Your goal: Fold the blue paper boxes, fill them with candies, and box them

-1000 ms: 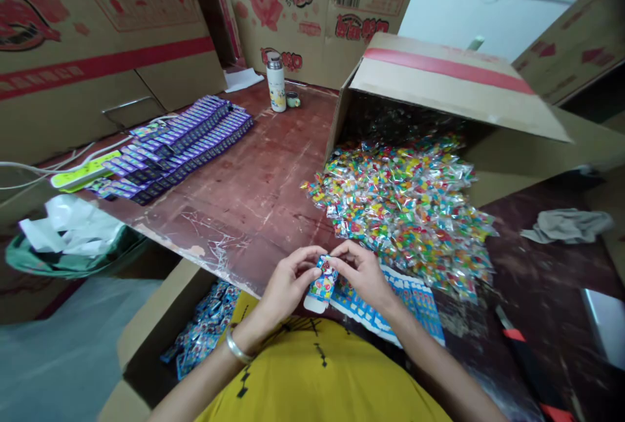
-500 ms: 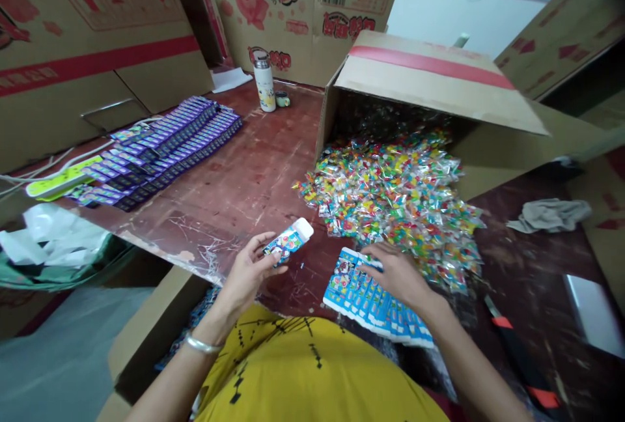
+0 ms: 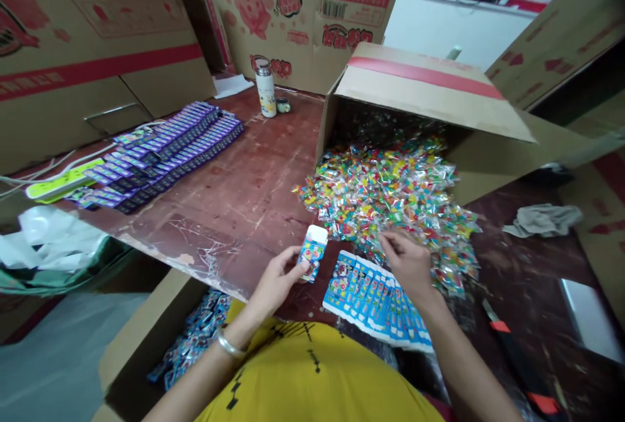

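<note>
My left hand (image 3: pixel 283 275) is closed around a small blue printed carton (image 3: pixel 310 254), held upright with its white top flap open. At the near edge of the heap of clear candy packets (image 3: pixel 375 181), my right hand (image 3: pixel 407 259) has its fingers bent together. Whether a packet is pinched in them I cannot make out. Below that hand, a fanned row of flat blue cartons (image 3: pixel 366 295) lies on the table, partly covered by my wrist. The packets spill from a cardboard box (image 3: pixel 424 86) lying on its side.
Purple boxes (image 3: pixel 170 148) are stacked in rows at left, beside a yellow-green power strip (image 3: pixel 63 180). A flask (image 3: pixel 266 90) stands at the back. A black-and-orange knife (image 3: pixel 517 357) and a grey cloth (image 3: pixel 541 220) lie at right. Below the table edge, an open carton (image 3: pixel 141 337) holds blue packs.
My right hand has moved from the flat cartons up to the candy packets. My left hand has shifted right and turned its carton more upright.
</note>
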A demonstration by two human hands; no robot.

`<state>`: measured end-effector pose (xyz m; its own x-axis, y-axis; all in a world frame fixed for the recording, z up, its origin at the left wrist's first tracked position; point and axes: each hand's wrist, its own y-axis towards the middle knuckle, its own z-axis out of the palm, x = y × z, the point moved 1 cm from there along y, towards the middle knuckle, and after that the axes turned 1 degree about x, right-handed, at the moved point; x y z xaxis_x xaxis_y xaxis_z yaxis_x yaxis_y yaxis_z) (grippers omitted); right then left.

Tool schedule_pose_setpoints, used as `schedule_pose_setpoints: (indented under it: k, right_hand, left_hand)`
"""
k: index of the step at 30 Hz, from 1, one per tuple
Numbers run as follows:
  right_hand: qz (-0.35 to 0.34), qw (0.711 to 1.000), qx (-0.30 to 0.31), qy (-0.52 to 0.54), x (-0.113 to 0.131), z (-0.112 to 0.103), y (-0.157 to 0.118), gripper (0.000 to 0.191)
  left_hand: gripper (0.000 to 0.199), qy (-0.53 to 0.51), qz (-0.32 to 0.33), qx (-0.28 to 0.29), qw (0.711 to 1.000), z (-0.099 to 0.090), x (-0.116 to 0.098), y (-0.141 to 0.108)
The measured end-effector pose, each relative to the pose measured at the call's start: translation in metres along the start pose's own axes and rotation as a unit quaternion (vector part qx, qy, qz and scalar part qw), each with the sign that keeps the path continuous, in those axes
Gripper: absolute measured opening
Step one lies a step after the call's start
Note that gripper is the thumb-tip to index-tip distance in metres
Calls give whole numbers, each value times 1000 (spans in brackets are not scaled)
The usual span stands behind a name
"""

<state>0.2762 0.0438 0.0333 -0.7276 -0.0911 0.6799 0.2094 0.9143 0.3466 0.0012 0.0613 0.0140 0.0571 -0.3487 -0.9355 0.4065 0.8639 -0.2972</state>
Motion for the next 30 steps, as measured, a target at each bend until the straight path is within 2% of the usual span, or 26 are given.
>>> schedule_pose_setpoints:
  k: [3,6,8,11,13,15,17,20,23,26,28,30]
  right_hand:
    - [92,977,-22,191,27,1,9,20]
    - [95,958,-8,270,53,10,10,16]
    - [70,968,6,243,64,17,8,12]
    - [-5,990,46,131,71,23,5,9]
    - [-54,993,75,77,72,23,5,11]
    - [-76,988,106,78,71,22,6,14]
    - [-54,981,134,130,70,23,4,17]
    - [32,961,155,229,65,31,-6,24]
    - [79,948,150,270,61,44,-17,20]
    - [64,954,124,266,62,52,-23,10]
    - [41,958,109,261,64,54,-23,11]
    - [43,954,95,282,67,56,-22,5]
  left_hand:
    - [28,90,40,28,995,11,1,2]
    - [25,97,51,57,992,23,0,1]
    - [24,84,57,66,993,27,-3,1]
    - [24,71,70,56,994,29,-9,0]
    - [23,64,77,49,994,30,-12,0]
    - [24,50,85,41,994,31,-14,-1]
    - [37,33,99,18,994,33,-18,-2]
    - [58,19,114,-6,993,36,-22,-5]
    - [45,25,118,11,993,37,-21,-7]
    - [30,35,117,22,992,35,-17,-6]
    - [28,33,117,21,992,34,-15,-3]
    - [31,13,121,6,993,34,-13,-1]
